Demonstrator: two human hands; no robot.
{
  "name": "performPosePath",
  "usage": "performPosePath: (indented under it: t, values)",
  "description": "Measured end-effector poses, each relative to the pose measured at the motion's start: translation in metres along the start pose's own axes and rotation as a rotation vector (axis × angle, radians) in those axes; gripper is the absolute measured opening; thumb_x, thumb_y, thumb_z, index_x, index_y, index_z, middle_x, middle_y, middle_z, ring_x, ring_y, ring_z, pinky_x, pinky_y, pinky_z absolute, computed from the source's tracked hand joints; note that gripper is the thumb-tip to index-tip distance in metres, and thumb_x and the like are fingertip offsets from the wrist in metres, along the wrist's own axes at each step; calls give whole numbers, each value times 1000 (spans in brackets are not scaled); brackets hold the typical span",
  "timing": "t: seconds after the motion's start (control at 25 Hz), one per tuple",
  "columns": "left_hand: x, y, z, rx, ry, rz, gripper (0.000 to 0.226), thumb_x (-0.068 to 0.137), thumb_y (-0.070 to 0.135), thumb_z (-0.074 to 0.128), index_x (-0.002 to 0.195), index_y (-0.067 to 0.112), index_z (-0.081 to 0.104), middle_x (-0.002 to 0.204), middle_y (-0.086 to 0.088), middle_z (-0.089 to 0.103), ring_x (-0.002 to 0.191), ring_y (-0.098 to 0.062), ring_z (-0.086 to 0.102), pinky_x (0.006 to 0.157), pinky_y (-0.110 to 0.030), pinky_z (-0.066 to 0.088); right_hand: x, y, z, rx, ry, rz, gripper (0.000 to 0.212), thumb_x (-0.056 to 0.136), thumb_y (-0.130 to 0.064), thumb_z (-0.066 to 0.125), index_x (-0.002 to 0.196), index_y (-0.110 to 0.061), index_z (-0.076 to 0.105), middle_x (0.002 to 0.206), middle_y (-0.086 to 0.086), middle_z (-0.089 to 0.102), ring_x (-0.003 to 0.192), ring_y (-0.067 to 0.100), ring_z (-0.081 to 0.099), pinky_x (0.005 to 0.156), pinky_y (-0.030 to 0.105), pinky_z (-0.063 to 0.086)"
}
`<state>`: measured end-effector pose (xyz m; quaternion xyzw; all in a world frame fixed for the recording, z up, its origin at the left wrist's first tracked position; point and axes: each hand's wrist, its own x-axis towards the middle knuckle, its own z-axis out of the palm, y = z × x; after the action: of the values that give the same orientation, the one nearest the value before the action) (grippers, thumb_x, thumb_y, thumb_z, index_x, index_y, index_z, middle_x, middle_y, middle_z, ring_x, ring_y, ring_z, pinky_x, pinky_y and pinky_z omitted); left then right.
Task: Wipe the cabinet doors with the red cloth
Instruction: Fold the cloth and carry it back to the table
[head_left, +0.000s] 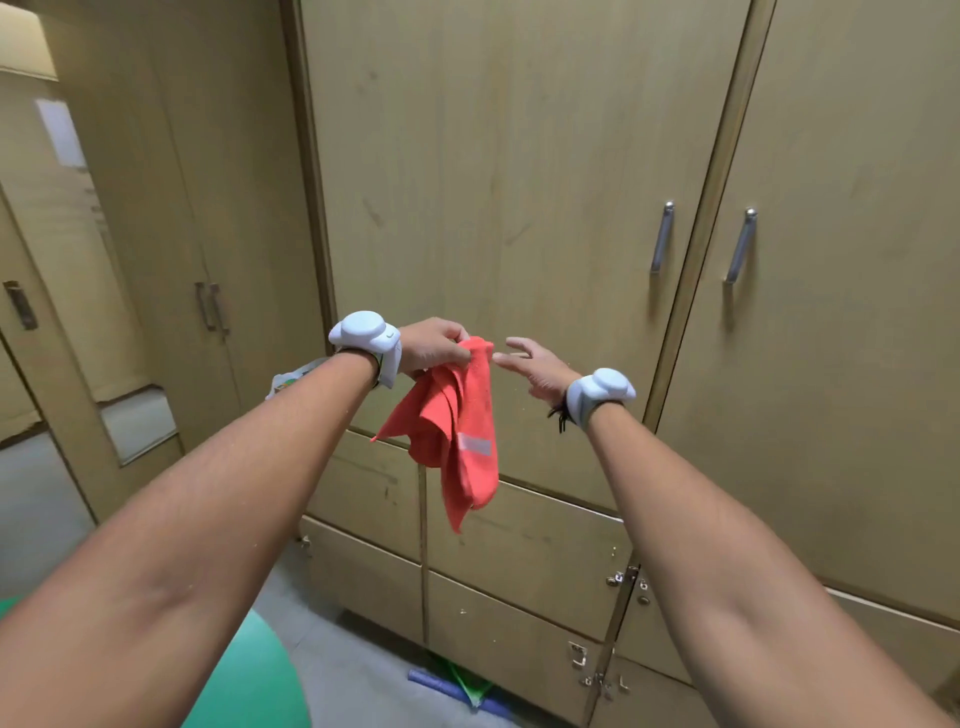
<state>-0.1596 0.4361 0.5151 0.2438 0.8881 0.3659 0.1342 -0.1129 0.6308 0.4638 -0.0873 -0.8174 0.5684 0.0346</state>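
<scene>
A red cloth (460, 431) hangs crumpled from my left hand (434, 348), which pinches its top edge in front of the tan cabinet door (493, 171). My right hand (535, 366) is open just to the right of the cloth's top, fingers spread and pointing at it, a small gap apart from it. Both wrists wear white trackers. A second tall door (852, 338) stands to the right, and each door has a metal handle (661, 236) near the central seam.
Below the tall doors are several drawers (524, 540) with small latches. Another cabinet (208, 218) with handles stands at the left. On the grey floor lie a blue and green broom (462, 688) and a green round object (249, 675).
</scene>
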Motion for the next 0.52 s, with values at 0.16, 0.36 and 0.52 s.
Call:
performPosePath:
  t: [0.16, 0.36, 0.52]
  values:
    - [-13, -12, -13, -16, -8, 49, 20, 92, 7, 61, 85, 25, 63, 70, 0, 57, 57, -15, 50, 54, -20, 38, 6, 2, 4, 204, -569, -45, 51, 97, -37, 63, 147, -31, 50, 147, 0, 53, 132, 20, 52, 118, 51, 31]
    - [-27, -46, -34, 113, 67, 28, 11, 97, 9, 67, 99, 20, 65, 80, -1, 63, 64, -15, 57, 57, -22, 46, 14, -10, 31, 173, -346, -90, 27, 95, -13, 70, 121, -21, 69, 90, -6, 76, 75, 6, 72, 72, 27, 60]
    - [-47, -78, -47, 453, 98, -50, 19, 95, 22, 70, 112, 13, 70, 94, -1, 67, 81, -22, 66, 67, -21, 46, 18, -27, 67, -55, -124, -292, 15, 91, -19, 76, 104, -12, 73, 90, 4, 71, 78, 17, 63, 71, 29, 49]
